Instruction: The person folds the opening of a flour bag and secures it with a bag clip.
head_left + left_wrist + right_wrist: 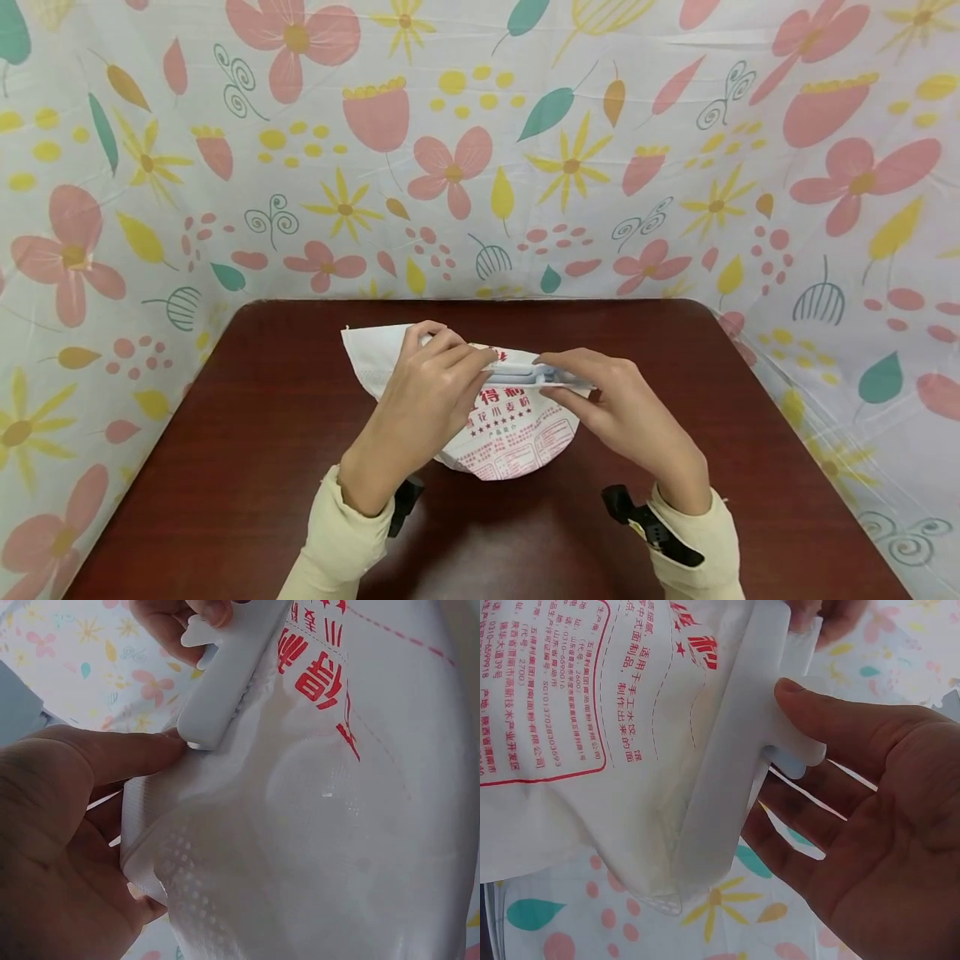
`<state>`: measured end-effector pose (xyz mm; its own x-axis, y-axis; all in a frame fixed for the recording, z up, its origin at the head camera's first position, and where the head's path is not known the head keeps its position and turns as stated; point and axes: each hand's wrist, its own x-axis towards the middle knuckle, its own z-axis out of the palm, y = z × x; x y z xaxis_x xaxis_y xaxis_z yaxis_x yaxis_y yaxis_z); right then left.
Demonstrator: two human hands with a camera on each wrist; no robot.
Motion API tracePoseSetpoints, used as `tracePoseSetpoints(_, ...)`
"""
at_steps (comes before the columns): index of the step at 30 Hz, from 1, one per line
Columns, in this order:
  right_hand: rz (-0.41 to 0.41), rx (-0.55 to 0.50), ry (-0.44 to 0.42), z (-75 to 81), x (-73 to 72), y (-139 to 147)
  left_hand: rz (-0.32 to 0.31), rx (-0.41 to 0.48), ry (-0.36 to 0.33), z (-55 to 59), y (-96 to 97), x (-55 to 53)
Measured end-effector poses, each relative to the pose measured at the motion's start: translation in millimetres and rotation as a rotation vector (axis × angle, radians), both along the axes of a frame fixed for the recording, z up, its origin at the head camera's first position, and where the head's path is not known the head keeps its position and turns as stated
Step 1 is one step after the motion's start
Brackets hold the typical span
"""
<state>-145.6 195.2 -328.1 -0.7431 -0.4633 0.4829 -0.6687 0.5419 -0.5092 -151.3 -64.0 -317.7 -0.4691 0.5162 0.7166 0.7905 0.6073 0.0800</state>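
A white flour bag (517,446) with red Chinese print stands over the table in front of me. A white bag clip (232,682) with a bluish inner part lies across its gathered top. My left hand (431,383) pinches the folded bag mouth between thumb and fingers; in the left wrist view its thumb tip touches the clip's end. My right hand (630,408) pinches the clip's handle tabs, thumb on one side and fingers on the other, as the right wrist view shows. Whether the clip's two bars are fully pressed together, I cannot tell.
The dark red-brown table (247,467) extends around the bag. A white cloth (465,167) printed with flowers and leaves hangs behind and at both sides. Black camera mounts (660,533) sit on both wrists, over cream sleeves.
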Motion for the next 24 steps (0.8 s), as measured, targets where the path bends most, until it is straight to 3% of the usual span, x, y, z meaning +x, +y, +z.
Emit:
tracePoseSetpoints(8,-0.01,0.004,0.025,0.1,1.9,0,-0.015,0.007,-0.002,-0.7,-0.9,-0.6)
tracePoseSetpoints(17,-0.078,-0.022,0.032,10.3,9.8,13,-0.025,0.021,-0.015,-0.1,-1.3,-1.2)
tracePoseSetpoints(24,-0.115,-0.061,0.106,12.4,10.0,20,-0.028,0.03,-0.014,-0.1,-0.8,0.0)
